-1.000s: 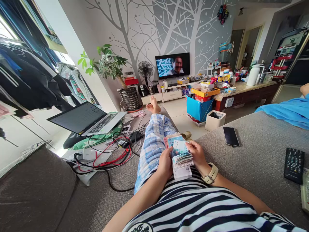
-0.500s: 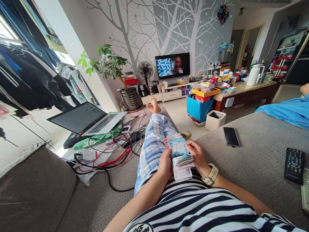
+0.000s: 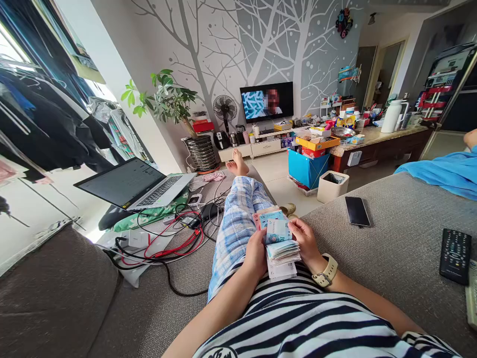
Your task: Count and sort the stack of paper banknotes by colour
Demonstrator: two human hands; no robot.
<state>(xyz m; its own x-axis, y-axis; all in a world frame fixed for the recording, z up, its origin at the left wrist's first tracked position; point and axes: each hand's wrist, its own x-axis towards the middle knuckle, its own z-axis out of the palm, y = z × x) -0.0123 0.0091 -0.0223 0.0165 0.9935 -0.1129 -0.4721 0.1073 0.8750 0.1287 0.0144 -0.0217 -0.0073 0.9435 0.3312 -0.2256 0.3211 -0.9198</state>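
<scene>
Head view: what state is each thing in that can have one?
Banknotes: stacked, held by both hands over the lap.
Left hand: closed on the banknotes.
Right hand: closed on the banknotes.
Laptop: lid open, screen lit.
TV: on.
Phone: screen dark, flat on the sofa.

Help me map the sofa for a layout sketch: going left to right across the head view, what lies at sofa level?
laptop → red and black cables → left hand → stack of banknotes → right hand → phone → remote control
</scene>
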